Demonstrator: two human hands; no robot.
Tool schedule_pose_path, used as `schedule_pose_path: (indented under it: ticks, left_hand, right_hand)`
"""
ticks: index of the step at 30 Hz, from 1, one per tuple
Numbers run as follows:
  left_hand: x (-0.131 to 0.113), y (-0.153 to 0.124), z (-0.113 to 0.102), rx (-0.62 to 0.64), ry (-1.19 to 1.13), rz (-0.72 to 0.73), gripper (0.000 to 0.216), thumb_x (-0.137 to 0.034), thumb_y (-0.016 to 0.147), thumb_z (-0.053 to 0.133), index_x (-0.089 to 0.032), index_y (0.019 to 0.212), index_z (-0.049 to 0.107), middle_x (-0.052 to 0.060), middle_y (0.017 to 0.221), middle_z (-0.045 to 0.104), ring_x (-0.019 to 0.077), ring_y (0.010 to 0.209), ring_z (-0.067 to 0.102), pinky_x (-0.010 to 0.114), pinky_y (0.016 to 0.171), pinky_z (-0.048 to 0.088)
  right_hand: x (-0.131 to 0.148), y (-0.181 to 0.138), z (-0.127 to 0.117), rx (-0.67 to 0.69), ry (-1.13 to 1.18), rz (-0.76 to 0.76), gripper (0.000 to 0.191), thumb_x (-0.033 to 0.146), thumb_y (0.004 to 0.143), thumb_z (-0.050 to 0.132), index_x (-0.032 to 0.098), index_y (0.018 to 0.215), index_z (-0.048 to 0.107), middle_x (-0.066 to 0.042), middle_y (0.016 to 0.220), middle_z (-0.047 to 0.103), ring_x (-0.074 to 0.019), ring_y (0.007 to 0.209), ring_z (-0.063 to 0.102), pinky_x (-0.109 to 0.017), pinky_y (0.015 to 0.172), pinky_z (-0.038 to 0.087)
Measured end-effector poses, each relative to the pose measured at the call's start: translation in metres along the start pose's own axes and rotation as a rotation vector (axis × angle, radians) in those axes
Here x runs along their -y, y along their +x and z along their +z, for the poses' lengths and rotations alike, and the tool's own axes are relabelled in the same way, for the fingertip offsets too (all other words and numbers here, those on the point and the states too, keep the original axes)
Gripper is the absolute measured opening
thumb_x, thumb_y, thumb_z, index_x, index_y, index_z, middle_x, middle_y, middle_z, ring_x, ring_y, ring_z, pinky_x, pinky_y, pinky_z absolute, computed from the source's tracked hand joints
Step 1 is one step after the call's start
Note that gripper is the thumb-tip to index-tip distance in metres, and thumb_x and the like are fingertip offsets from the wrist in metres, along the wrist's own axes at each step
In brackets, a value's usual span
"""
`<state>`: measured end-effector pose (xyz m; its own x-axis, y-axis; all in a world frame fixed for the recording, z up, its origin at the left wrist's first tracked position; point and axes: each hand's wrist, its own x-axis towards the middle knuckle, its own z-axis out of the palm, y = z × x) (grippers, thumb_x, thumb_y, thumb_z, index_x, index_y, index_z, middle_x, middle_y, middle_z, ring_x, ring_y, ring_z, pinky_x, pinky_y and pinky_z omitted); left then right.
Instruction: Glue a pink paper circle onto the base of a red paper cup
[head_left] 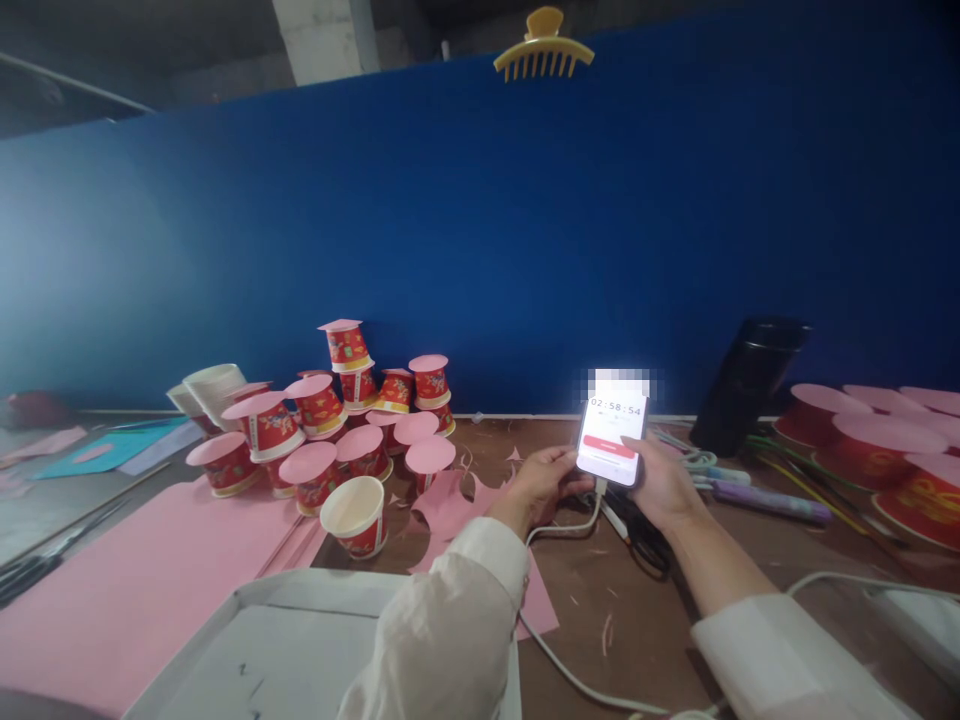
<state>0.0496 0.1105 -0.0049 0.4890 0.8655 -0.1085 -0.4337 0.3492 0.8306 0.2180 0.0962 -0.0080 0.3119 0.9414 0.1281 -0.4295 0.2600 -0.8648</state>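
Note:
A lit smartphone (609, 462) showing a running-time display is held up over the brown table. My left hand (541, 484) grips its lower left edge, fingers bent round it. On the other side my right hand (663, 482) closes on the phone's right edge, with the thumb over the screen near a red button. A white charging cable (534, 535) runs from the phone's bottom down to the table. Under the hands lie a coil of black cable (649, 550) and cut pink paper scraps (450, 505).
Several red paper cups (272, 428) topped with pink discs stand at left, some stacked. An upright open cup (354, 512) is near a white tray (240, 600) and pink sheets (150, 590). A black bottle (746, 390) stands right, before a blue partition (480, 220).

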Motion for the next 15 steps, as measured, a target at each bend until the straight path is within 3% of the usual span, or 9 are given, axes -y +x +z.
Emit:
schedule_pose_path:
  ticks: [15]
  left_hand:
    - [0.005, 0.0053, -0.005, 0.006, 0.001, 0.01, 0.027, -0.028, 0.081, 0.087, -0.01, 0.099, 0.079, 0.011, 0.098, 0.074, 0.0113, 0.075, 0.065, 0.024, 0.074, 0.056]
  right_hand:
    - [0.0005, 0.0009, -0.0009, 0.014, -0.001, 0.005, 0.043, 0.029, 0.069, 0.082, 0.022, 0.11, 0.072, -0.005, 0.098, 0.081, -0.0286, 0.088, 0.078, -0.045, 0.082, 0.064]
